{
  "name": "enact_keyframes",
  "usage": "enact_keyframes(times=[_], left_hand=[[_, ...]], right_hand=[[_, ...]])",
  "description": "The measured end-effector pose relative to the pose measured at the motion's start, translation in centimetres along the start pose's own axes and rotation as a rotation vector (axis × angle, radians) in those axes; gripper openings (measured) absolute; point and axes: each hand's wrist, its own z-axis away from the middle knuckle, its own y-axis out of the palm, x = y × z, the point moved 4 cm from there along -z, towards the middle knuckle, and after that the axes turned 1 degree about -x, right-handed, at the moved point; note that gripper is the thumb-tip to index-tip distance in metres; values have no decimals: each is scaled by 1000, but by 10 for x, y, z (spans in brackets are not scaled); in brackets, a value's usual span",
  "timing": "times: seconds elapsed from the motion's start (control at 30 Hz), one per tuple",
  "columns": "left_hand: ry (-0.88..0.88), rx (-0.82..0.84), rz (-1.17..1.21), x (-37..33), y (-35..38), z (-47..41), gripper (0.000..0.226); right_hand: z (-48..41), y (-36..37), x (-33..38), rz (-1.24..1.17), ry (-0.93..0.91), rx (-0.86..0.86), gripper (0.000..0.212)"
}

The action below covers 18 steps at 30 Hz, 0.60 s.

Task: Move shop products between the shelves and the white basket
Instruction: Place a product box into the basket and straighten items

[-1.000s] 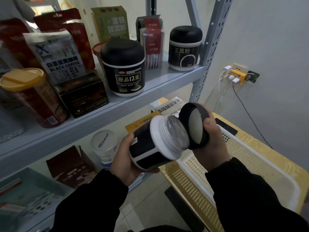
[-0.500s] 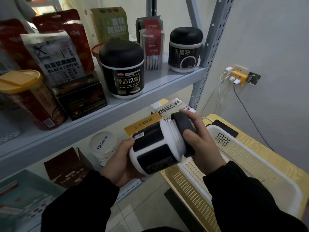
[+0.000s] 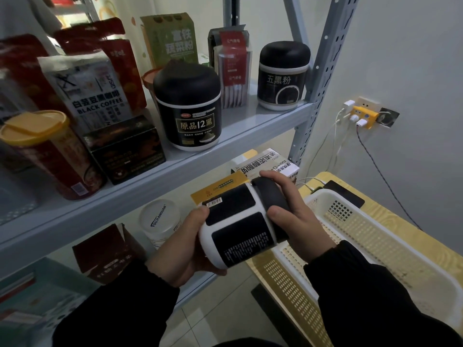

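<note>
A white jar with black labels (image 3: 238, 229) lies tilted on its side between both hands, in front of the lower shelf. My left hand (image 3: 185, 249) grips the jar's base from below. My right hand (image 3: 293, 216) grips its black lid (image 3: 270, 196), which sits on the jar's mouth. The white basket (image 3: 375, 246) stands on a yellow table (image 3: 390, 216) just right of the jar, with nothing visible inside it.
The grey upper shelf (image 3: 238, 126) holds two black-lidded jars (image 3: 190, 108), a black box (image 3: 125, 149), a yellow-lidded red can (image 3: 50, 154), coffee bags and sachet boxes. The lower shelf carries a white-lidded tub (image 3: 160, 221) and boxes. A wall socket with cables (image 3: 360, 116) is at right.
The black lid, held apart from the open jar a second ago, has been brought onto the jar's mouth by my right hand. The jar has rotated slightly in my left hand.
</note>
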Motion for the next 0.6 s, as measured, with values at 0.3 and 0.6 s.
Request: enact_keyframes(times=[0.3, 0.6], left_hand=[[433, -57, -229, -2, -4, -1, 78], [-155, 56, 115, -1, -2, -1, 91]], right_hand=[[-9, 10, -14, -307, 160, -98, 49], [-4, 12, -4, 10, -135, -34, 63]])
